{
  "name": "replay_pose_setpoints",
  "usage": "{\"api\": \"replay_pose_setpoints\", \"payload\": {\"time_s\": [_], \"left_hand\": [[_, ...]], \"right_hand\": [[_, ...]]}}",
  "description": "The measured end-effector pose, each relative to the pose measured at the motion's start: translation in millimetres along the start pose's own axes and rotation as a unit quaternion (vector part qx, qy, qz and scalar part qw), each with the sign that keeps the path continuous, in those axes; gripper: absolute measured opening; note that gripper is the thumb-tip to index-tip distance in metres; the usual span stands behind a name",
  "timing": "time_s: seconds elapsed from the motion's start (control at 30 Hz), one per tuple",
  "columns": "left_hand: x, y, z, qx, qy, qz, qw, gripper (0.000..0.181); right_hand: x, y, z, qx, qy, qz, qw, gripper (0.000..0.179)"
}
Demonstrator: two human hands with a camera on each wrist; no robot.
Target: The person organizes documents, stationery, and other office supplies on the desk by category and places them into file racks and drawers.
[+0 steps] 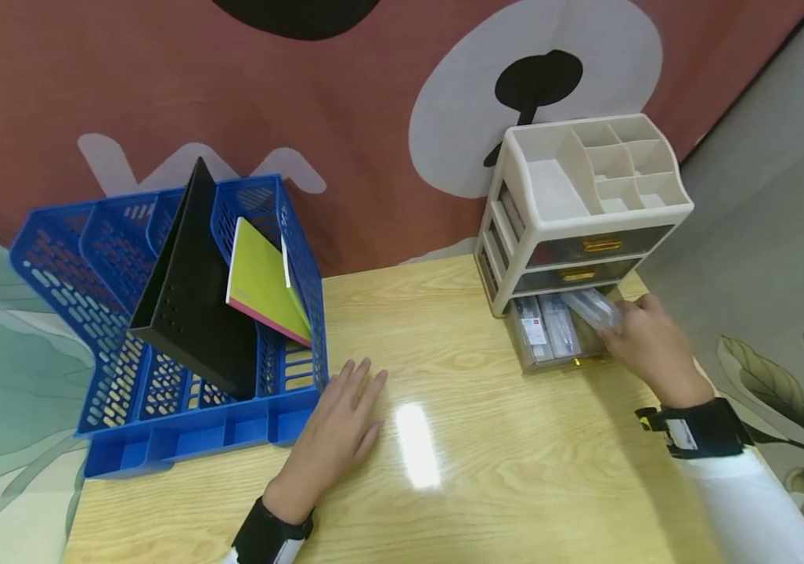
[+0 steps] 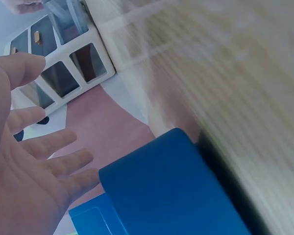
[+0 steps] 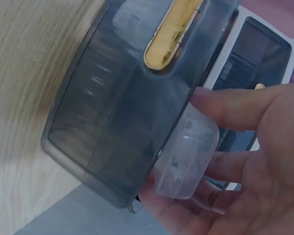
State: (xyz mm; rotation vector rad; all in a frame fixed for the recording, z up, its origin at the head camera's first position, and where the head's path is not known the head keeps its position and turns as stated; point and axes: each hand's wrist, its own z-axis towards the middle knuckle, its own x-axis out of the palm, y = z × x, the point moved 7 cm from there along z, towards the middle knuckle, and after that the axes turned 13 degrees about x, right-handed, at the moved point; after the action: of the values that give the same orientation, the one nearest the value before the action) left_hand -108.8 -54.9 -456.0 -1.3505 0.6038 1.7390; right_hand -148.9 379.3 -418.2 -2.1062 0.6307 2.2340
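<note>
My right hand (image 1: pixel 655 348) pinches a clear plastic box (image 1: pixel 595 308) between thumb and fingers, its near end lifted above the pulled-out bottom drawer (image 1: pixel 535 366). In the right wrist view, the rounded end of that box (image 3: pixel 186 159) shows beside the smoky drawer front (image 3: pixel 108 122) with its gold handle (image 3: pixel 171 36). Two more clear boxes lie side by side in the drawer, one (image 1: pixel 534 330) bearing a white label. My left hand (image 1: pixel 334 435), fingers straight and slightly spread, lies at the right front corner of a blue file rack (image 1: pixel 232 427).
The white drawer cabinet (image 1: pixel 599 219) has compartments on top and two closed drawers above the pulled-out one. A black folder (image 1: pixel 197 305) and a yellow-green notebook (image 1: pixel 264 282) lean in the rack. Behind the wooden table (image 1: pixel 486 454) hangs a printed red cloth (image 1: pixel 373 157).
</note>
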Motion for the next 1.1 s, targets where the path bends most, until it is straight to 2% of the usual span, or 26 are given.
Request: {"api": "replay_pose_setpoints", "payload": {"time_s": [0.13,0.27,0.4,0.47,0.57,0.67,0.77,0.93,1.0,1.1], "left_hand": [[-0.4,-4.0,-6.2,0.005,0.001,0.003,1.0,0.077],[1.4,-5.9,-8.7,0.005,0.002,-0.001,1.0,0.077],[1.8,-6.8,-9.2,0.009,-0.002,-0.002,1.0,0.077],[1.6,-7.3,-9.1,0.013,-0.003,0.002,0.9999,0.077],[1.4,-8.8,-8.6,0.019,-0.004,0.003,0.9998,0.074],[0.9,-9.9,-8.5,0.023,-0.004,0.0,0.9997,0.071],[0.7,-10.1,-8.4,0.024,-0.002,0.002,0.9997,0.07],[3.4,-8.2,-9.2,0.018,0.003,0.005,0.9998,0.07],[6.2,-6.7,-10.4,0.011,0.01,0.005,0.9999,0.069],[10.9,-5.0,-12.6,-0.003,0.025,0.003,0.9997,0.069]], "right_hand": [[1.2,6.4,4.3,0.009,-0.025,-0.022,0.9994,0.037],[6.5,9.9,6.3,0.015,-0.039,-0.044,0.9982,0.042],[13.4,12.5,8.9,0.019,-0.04,-0.045,0.998,0.046],[17.5,15.0,9.9,0.006,-0.034,-0.046,0.9984,0.045],[23.8,18.1,10.2,-0.018,-0.016,-0.052,0.9983,0.042],[29.9,18.4,12.1,-0.023,0.018,-0.054,0.9981,0.042],[36.3,13.9,16.4,0.007,0.071,-0.039,0.9967,0.053],[46.7,5.3,23.7,0.059,0.146,-0.028,0.9872,0.068],[48.5,4.6,24.9,0.064,0.156,-0.032,0.9852,0.068],[46.1,7.0,22.1,0.047,0.144,-0.04,0.9877,0.064]]}}
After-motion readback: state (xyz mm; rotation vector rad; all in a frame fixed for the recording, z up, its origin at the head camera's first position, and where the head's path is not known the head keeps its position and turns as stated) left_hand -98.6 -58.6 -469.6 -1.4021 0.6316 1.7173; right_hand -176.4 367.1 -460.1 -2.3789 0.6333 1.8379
